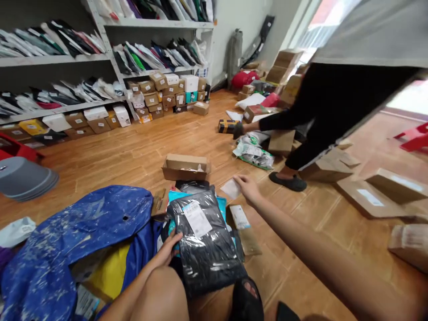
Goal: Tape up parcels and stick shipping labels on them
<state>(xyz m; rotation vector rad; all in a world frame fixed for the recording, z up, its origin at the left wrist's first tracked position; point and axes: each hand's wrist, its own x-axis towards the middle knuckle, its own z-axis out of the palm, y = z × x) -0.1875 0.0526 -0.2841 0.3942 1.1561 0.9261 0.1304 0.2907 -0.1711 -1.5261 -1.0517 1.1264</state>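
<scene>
A parcel in shiny black plastic (pixel 214 249) lies in front of my knees, with a white printed label (pixel 197 219) stuck on its upper part. My left hand (pixel 170 247) grips its left edge, thumb on top and fingers partly hidden beneath. Off to the right, my right hand (pixel 246 187) pinches a small, pale, see-through slip (pixel 230 189) by its edge, apart from the parcel. Under and around the black parcel are more packages, among them a turquoise bag (pixel 221 205) and a brown packet with a white label (pixel 240 217).
An open cardboard box (pixel 185 169) stands just beyond the parcels. On the left is a big blue sack (pixel 100 223), its mouth showing yellow inside. Another person (pixel 317 102) bends at the right over a black-and-yellow box (pixel 228 125). Shelves (pixel 157 22) of parcels line the back.
</scene>
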